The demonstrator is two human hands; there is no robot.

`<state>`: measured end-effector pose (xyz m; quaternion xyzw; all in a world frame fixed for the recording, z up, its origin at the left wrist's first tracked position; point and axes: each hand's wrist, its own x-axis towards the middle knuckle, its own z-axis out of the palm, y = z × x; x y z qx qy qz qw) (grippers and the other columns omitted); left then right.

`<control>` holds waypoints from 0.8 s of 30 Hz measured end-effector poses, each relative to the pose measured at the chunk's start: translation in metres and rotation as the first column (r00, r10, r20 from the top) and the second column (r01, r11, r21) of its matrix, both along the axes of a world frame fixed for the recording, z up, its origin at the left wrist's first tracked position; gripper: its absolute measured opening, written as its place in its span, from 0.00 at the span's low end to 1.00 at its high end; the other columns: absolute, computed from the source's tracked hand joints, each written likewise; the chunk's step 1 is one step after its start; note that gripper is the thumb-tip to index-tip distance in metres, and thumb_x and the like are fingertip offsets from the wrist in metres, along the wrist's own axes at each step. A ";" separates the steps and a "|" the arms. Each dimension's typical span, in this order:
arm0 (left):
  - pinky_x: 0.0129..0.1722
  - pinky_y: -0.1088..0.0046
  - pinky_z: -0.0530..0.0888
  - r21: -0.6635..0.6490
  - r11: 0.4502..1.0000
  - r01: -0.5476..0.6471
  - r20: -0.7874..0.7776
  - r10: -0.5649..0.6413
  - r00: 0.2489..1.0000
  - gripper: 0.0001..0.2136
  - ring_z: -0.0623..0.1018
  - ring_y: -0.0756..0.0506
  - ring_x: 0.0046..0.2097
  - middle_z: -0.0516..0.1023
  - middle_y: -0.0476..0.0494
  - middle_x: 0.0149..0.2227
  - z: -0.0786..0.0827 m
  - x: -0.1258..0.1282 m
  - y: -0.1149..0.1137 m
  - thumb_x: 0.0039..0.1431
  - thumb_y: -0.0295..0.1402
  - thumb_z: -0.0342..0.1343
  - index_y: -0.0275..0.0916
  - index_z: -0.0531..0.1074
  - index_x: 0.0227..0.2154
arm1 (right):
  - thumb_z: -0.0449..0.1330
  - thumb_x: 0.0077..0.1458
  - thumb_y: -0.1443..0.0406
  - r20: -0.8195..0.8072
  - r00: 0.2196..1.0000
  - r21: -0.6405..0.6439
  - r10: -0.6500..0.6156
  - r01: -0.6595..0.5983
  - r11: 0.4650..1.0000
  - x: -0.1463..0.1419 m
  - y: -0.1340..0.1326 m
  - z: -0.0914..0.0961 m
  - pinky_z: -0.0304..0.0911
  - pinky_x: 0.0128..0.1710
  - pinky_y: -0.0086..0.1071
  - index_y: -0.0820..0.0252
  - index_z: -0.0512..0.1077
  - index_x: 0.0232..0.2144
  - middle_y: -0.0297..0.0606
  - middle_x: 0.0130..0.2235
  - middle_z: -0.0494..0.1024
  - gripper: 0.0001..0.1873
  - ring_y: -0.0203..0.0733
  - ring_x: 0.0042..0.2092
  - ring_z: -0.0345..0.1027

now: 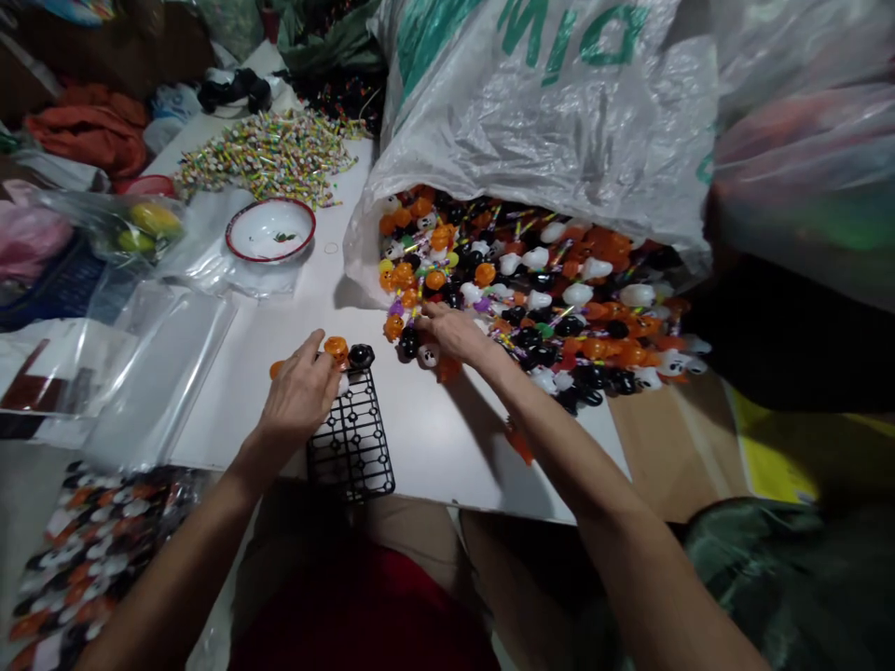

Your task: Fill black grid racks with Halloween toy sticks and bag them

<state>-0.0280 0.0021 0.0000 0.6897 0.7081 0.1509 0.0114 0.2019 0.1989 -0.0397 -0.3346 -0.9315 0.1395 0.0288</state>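
A black plastic grid rack (351, 438) lies at the table's near edge, with an orange pumpkin figure (336, 349) and a black figure (362, 356) at its far end. My left hand (300, 387) is curled over that end; what lies under its fingers is mostly hidden. Some white shows beside the fingertips, and an orange figure (277, 369) peeks out left of the hand. My right hand (454, 333) reaches to the near-left edge of a heap of figure-topped sticks (538, 308), fingers extended among them. Black and white ghost figures (428, 355) sit just below it.
A large translucent sack (559, 121) lies open behind the heap. Further left are a red-rimmed white bowl (271, 252), many small striped sticks (269, 154) and clear plastic bags (164, 373). Packed figures (76, 550) lie low on the left; cardboard (671, 447) is at right.
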 end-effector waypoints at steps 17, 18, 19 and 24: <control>0.51 0.59 0.75 0.069 0.998 0.010 -0.079 -0.005 0.997 0.07 0.77 0.38 0.51 0.74 0.30 0.52 -0.007 -0.004 -0.001 0.66 0.30 0.47 0.35 0.69 0.41 | 0.61 0.52 0.55 -0.559 0.504 -0.721 -0.658 0.095 0.686 -0.089 -0.162 -0.065 0.66 0.34 0.33 0.60 0.73 0.33 0.37 0.31 0.78 0.13 0.41 0.32 0.70; 0.51 0.58 0.75 0.080 0.997 0.019 -0.064 -0.014 0.998 0.07 0.77 0.38 0.51 0.75 0.31 0.51 -0.008 -0.005 -0.001 0.66 0.30 0.47 0.35 0.69 0.41 | 0.61 0.52 0.55 -0.568 0.517 -0.706 -0.640 0.094 0.702 -0.091 -0.161 -0.067 0.66 0.34 0.33 0.60 0.73 0.34 0.37 0.32 0.78 0.14 0.42 0.33 0.70; 0.52 0.58 0.74 0.094 0.995 0.022 -0.050 -0.018 0.999 0.07 0.77 0.38 0.51 0.75 0.32 0.50 -0.009 -0.005 -0.001 0.66 0.30 0.47 0.36 0.69 0.41 | 0.60 0.53 0.56 -0.578 0.554 -0.674 -0.599 0.091 0.733 -0.092 -0.160 -0.068 0.66 0.34 0.33 0.60 0.73 0.34 0.37 0.32 0.78 0.13 0.42 0.32 0.70; 0.50 0.60 0.75 0.121 0.993 0.016 -0.016 -0.014 1.000 0.07 0.77 0.40 0.49 0.77 0.35 0.45 -0.012 -0.007 -0.004 0.67 0.32 0.48 0.37 0.70 0.39 | 0.52 0.56 0.66 -0.513 0.779 -0.433 -0.361 0.129 0.892 -0.090 -0.161 -0.061 0.66 0.37 0.33 0.61 0.73 0.39 0.42 0.35 0.79 0.11 0.44 0.35 0.72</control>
